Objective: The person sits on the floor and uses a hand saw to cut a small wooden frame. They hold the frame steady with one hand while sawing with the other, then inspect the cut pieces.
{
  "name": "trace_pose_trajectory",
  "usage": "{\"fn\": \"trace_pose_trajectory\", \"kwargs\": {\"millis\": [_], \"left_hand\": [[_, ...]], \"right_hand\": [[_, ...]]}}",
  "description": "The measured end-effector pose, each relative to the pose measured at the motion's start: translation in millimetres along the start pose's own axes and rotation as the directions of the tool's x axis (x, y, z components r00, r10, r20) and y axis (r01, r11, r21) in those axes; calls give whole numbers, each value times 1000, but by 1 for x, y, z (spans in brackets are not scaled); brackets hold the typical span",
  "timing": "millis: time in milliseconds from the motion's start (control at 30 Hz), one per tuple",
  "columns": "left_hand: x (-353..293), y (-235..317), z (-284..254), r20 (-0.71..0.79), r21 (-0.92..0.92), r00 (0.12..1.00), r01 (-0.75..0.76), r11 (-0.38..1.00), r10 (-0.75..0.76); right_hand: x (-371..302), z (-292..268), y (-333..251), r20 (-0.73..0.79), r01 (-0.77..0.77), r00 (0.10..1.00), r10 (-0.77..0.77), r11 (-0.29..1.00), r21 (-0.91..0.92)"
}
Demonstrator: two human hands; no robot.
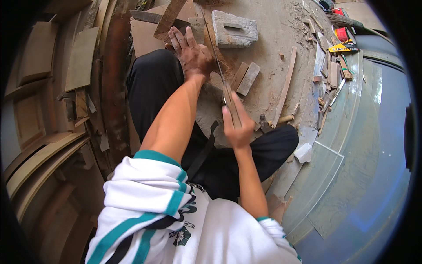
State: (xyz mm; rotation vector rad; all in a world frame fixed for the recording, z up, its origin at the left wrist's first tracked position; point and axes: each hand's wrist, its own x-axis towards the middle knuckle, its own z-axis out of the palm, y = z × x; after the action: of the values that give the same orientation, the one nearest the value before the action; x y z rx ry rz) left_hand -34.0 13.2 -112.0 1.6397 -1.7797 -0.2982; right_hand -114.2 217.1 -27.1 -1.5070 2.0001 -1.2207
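My right hand [238, 124] is wrapped round the wooden handle of a handsaw [218, 61]. The long thin blade runs up and away to the left, edge-on to me. Just left of the blade, my left hand [190, 53] lies flat with fingers stretched out, pressing on wood. Most of what sits under that palm is hidden. Beyond its fingertips a brown wooden strip [169, 18] crosses a dark flat piece [151, 16], over a brown board [145, 38].
A whitish stone block [235, 33] bears a small dark bar. Two short wood blocks [244, 78], a long thin strip [286, 86] and a hammer [264, 123] lie on the floor. Glass sheets [351, 145] lean at right, near offcuts and a broom [345, 20]. Wooden panels [81, 59] stand left.
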Motion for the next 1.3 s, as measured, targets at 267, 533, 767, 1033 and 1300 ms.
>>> {"fn": "trace_pose_trajectory", "kwargs": {"millis": [267,533,767,1033,1300], "left_hand": [[-4,-1,-4,15,104,1000,-6,995,5],[-1,-11,-10,29,36,1000,-3,999,2],[-2,-2,-1,33,86,999,-44,995,41],[-1,-7,-9,49,105,998,-40,994,35],[9,-5,-7,12,-9,999,-52,999,52]], "right_hand": [[-68,-64,-21,118,-65,991,68,998,-26],[-76,-73,-39,93,-51,994,52,999,-9],[8,-17,-11,0,-17,1000,17,998,61],[-97,-131,-100,132,-292,950,284,955,48],[54,-23,-35,162,-209,968,192,973,99]]}}
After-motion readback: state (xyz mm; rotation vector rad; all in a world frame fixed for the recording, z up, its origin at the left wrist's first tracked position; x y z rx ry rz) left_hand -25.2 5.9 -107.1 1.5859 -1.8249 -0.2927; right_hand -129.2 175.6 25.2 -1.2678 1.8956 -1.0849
